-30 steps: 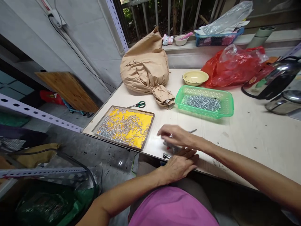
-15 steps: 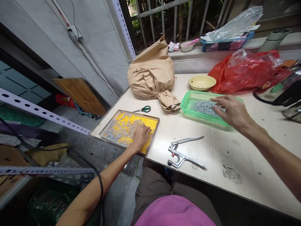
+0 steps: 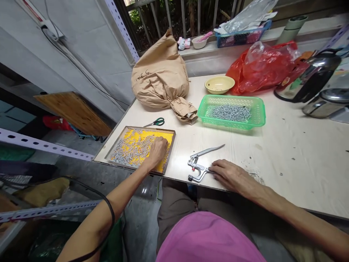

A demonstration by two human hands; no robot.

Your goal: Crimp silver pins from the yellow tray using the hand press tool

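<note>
My left hand (image 3: 158, 150) is over the right part of a shallow tray (image 3: 170, 147) with a yellow bottom, its fingers curled down among small metal pieces (image 3: 131, 149); anything in the fingertips is too small to tell. Flat on the table, metal snap pliers (image 3: 199, 169) lie with their handles apart. My right hand (image 3: 230, 175) rests over the lower handle, fingers together on it. Behind stands a green plastic basket (image 3: 259, 111) holding many silvery metal pieces (image 3: 229, 112).
Green-handled scissors (image 3: 159, 121) lie behind the tray. A brown paper bag (image 3: 160, 76), a yellow bowl (image 3: 219, 84) and a red plastic bag (image 3: 267, 69) stand along the back. A kettle (image 3: 308, 78) and a metal pot (image 3: 327, 103) are at the right.
My right hand has moved from above the green basket down and left onto the pliers' lower handle. My left hand stays over the tray. The whole view has shifted.
</note>
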